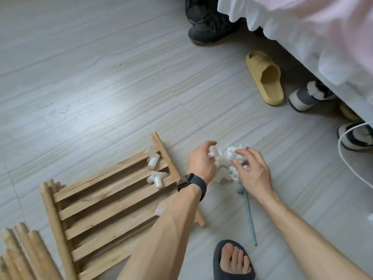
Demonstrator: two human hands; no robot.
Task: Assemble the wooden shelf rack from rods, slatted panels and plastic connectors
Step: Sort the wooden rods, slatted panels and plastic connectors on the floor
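Two grips dig in the white plastic connector heap (pixel 224 167) on the floor (pixel 101 87) beside stacked wooden slatted panels (pixel 105 201): left grip (pixel 200 164) curls round one, right grip (pixel 253 171) pinches another. Lift singly, avoid scattering.

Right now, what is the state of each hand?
Left hand: holding a white connector.
Right hand: curled over the connector pile; grip cannot be told.

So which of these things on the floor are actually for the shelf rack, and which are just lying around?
For the job: stacked slatted panels, wooden rods, pile of white plastic connectors, loose connectors on the panels.

Lying about: yellow slipper, dark boots, fluffy slippers, white cable, teal stick.
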